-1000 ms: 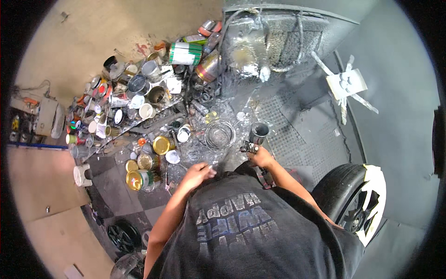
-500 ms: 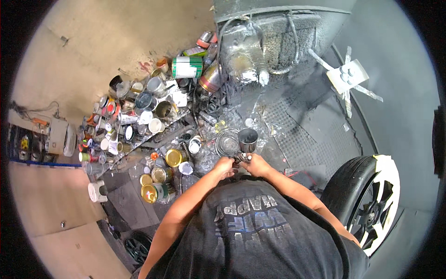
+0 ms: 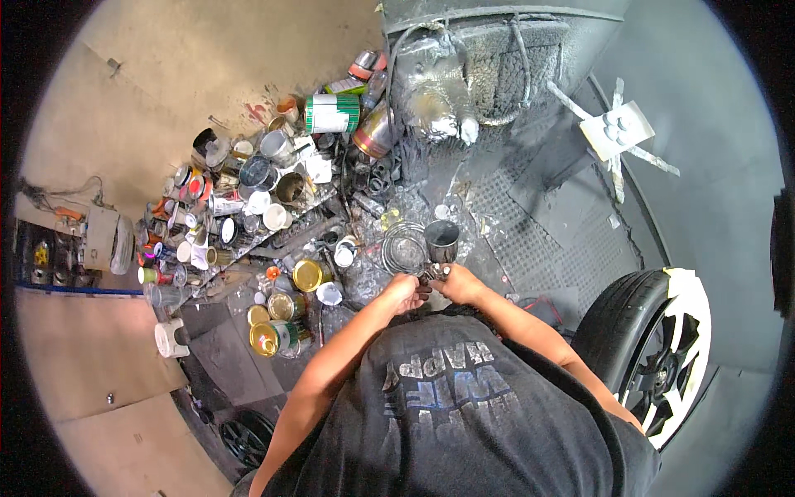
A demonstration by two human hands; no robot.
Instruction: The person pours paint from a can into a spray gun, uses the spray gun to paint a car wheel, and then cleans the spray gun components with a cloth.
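Spray gun (image 3: 431, 273) between both hands in front of the body, cup (image 3: 442, 238) at its far side.
Right hand (image 3: 460, 284) closed round the gun; left hand (image 3: 403, 292) curled against its left side, whether pinching a part cannot tell. Judged progress: cup appears fitted, fill level unclear; two-handed handling under way, what remains at the gun not readable. Masking tape (image 3: 696, 327) already on the wheel (image 3: 660, 378), near right. Obstructions: fingers hide most of the gun body; coil (image 3: 405, 248) on the floor (image 3: 551, 257) just left of the cup in view. Paint cans (image 3: 286, 335) and tubs (image 3: 277, 218) crowd the left; taped stand (image 3: 643, 158) far right.
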